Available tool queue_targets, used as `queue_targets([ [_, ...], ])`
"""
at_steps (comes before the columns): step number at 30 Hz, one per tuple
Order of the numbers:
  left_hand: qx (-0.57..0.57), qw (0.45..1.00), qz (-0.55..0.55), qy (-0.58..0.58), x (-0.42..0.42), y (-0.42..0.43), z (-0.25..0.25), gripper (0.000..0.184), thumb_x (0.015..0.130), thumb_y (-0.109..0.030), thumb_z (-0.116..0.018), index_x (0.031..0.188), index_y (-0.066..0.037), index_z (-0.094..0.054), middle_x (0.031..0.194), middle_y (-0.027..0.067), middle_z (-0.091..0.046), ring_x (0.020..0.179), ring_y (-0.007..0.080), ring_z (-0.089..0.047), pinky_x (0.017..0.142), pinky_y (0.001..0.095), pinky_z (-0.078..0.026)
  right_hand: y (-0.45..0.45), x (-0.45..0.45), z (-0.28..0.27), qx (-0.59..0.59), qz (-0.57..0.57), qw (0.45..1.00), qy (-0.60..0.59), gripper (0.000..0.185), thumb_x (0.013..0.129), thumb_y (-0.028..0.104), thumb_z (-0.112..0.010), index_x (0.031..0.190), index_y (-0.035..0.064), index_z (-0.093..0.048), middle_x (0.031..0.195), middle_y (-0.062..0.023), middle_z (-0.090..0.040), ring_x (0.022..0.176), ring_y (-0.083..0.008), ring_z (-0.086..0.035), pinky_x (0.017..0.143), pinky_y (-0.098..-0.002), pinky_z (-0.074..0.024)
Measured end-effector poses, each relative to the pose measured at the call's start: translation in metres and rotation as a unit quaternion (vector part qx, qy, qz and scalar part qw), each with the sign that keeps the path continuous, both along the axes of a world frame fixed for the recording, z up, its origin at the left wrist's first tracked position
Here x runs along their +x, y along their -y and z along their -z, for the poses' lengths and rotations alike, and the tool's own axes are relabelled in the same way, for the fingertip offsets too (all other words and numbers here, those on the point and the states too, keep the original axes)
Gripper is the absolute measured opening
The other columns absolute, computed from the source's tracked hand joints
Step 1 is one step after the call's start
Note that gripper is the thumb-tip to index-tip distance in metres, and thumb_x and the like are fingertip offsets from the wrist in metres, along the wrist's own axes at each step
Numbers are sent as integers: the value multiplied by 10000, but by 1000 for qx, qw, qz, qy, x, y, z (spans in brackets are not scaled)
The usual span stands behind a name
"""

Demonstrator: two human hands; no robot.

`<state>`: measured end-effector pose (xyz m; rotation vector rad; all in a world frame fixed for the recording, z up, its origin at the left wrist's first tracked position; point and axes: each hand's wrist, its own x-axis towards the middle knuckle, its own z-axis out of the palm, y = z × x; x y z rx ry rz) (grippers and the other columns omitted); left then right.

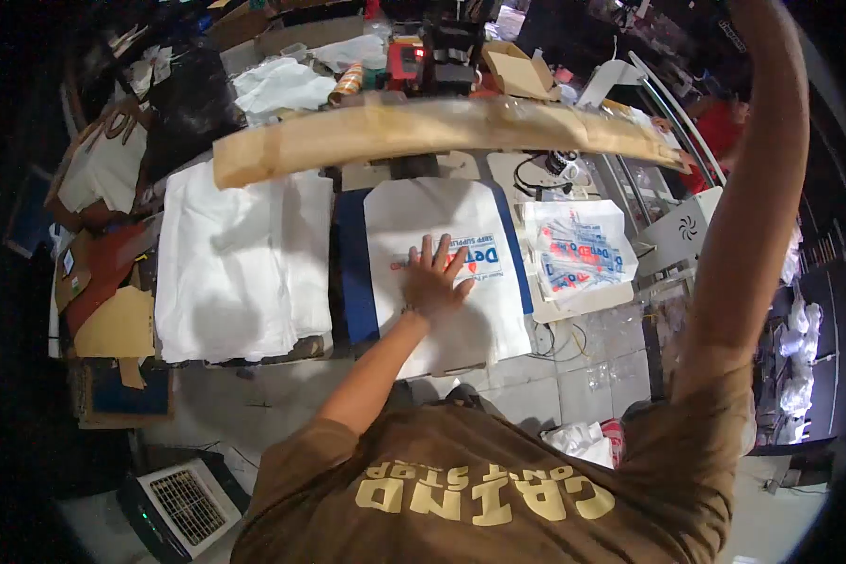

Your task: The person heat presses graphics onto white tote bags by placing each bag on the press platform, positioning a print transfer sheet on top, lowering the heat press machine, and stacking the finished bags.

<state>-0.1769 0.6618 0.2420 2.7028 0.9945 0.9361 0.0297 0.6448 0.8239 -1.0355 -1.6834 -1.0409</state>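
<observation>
My left hand (432,282) lies flat with fingers spread on a white plastic bag (442,338), partly covering its blue and red print. Under the bag is a blue board (355,268), showing along both sides. My right arm (766,188) is raised along the right side, and its hand is out of view past the top edge. A long tan taped bar (442,132), slightly blurred, spans the view just beyond the bag. To the left of my left hand lies a stack of plain white bags (226,273).
Printed white bags (583,249) are piled on a pale board to the right. A white box with a fan-shaped vent (688,227) stands further right. Cardboard (117,324) sits at far left, and an air cooler (183,503) is on the tiled floor. A person in red is at upper right.
</observation>
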Motion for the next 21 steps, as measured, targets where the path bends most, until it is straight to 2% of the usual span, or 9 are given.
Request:
queue_targets([
  [2,6,1000,-13,1,2,1,2,616,843,-481,-669,1364,-159,-603,1498,224,-448,1387,487,-361,1088,668,-285,67,12,78,-99,113,983,-104,285,870,290,-699,994,34,-711,896,-145,-732,744,-286,-697,691,-332,-534],
  [3,37,999,-21,5,3,1,6,647,850,-487,-655,1390,-138,-574,1486,224,-456,1368,488,-381,1086,671,-284,80,-6,121,-195,-234,919,-251,283,878,232,-660,1004,-17,-704,955,-178,-732,801,-264,-695,731,-315,-524],
  [5,-19,998,-52,-41,17,14,-29,661,855,-494,-645,1396,-123,-564,1495,221,-440,1375,483,-367,1096,669,-269,105,-30,198,-326,-313,877,-162,259,868,182,-690,1005,-36,-714,991,-179,-739,826,-216,-703,766,-342,-539],
  [6,-78,990,-79,-88,27,22,-43,674,860,-501,-636,1403,-109,-555,1503,218,-423,1382,479,-354,1106,667,-253,112,-32,221,-432,-267,847,-158,518,950,399,-607,947,-112,-695,939,-231,-724,890,-285,-704,810,-368,-539],
  [7,-96,986,-56,-123,41,24,-46,679,924,-528,-544,1446,-96,-495,1602,193,-286,1471,443,-227,1170,618,-180,109,-28,267,-452,-231,831,-229,229,874,188,-734,959,-25,-732,948,-138,-747,829,-222,-713,745,-342,-539],
  [10,2,999,-21,-41,76,34,-22,698,957,-538,-481,1490,-91,-424,1587,192,-311,1475,428,-224,1182,607,-156,101,-11,409,-433,-48,842,-319,174,887,157,-729,923,-13,-730,882,-166,-730,823,-272,-705,762,-334,-525],
  [14,-45,995,21,-89,63,34,-11,692,936,-403,-572,1491,-36,-386,1574,227,-300,1455,450,-251,1163,620,-207,125,-2,516,-413,-30,836,-359,177,874,133,-721,968,-16,-710,916,-181,-698,828,-306,-676,742,-356,-515],
  [18,-92,995,-34,20,25,35,-59,592,890,-329,-667,1361,0,-523,1437,261,-464,1340,453,-414,1134,527,-309,147,2,549,-448,30,832,-325,288,840,124,-729,1091,-5,-673,987,-178,-636,879,-326,-630,772,-381,-503],
  [21,-110,958,-263,25,-45,36,-36,511,819,-332,-741,1190,-6,-614,1246,246,-572,1188,426,-521,972,542,-435,154,2,564,-442,22,844,-302,370,816,147,-750,1145,11,-652,1054,-184,-595,912,-331,-591,787,-394,-489],
])
